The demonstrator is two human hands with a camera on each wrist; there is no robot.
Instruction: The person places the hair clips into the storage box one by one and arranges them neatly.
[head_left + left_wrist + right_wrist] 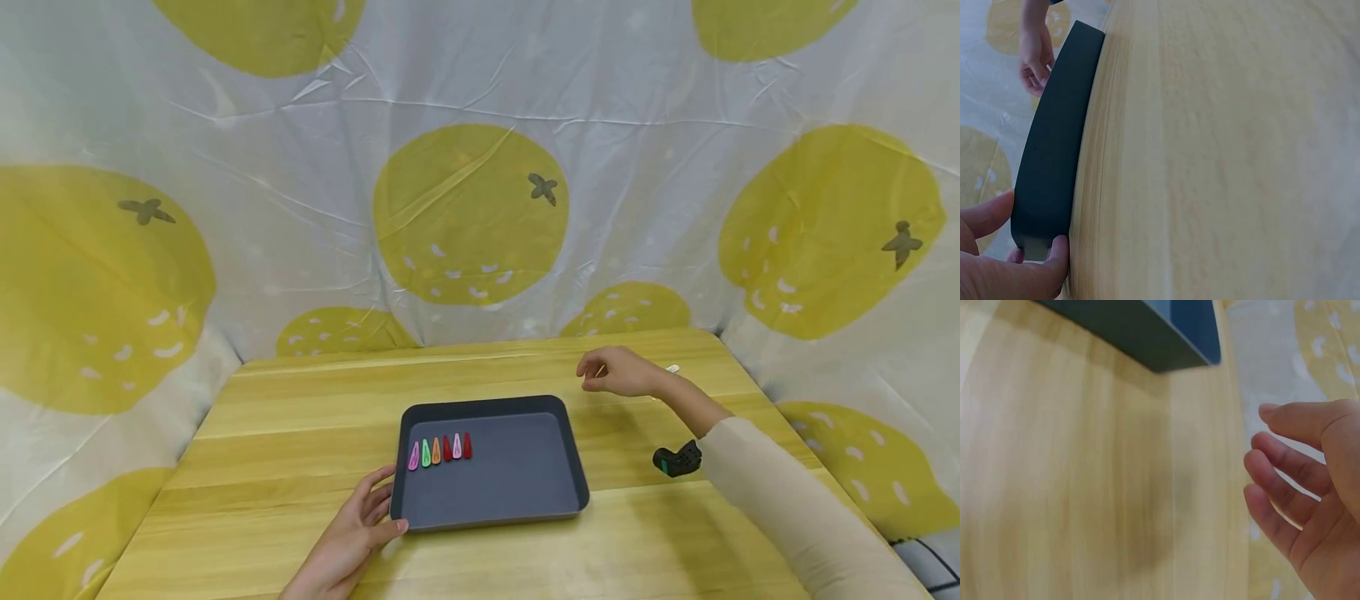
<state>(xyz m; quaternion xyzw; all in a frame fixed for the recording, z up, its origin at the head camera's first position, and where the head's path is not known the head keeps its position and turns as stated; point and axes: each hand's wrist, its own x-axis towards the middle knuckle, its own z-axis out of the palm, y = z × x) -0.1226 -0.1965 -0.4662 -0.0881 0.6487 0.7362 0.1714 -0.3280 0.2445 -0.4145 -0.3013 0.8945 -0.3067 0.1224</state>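
A dark grey rectangular tray lies on the wooden table. Toward its left side stands a row of several snap hair clips in pink, green, orange and red. My left hand grips the tray's near left corner, thumb at the front rim and fingers along the left side. The left wrist view shows that hand on the tray's dark outer wall. Beyond the tray's far right corner, my right hand hovers above the table with loosely bent fingers. Nothing shows between these fingers in the right wrist view.
A small pale item is partly hidden behind my right wrist. Beside the right sleeve is a black perforated object with a green patch; I cannot tell its kind. A white curtain with yellow fruit prints rises behind the table.
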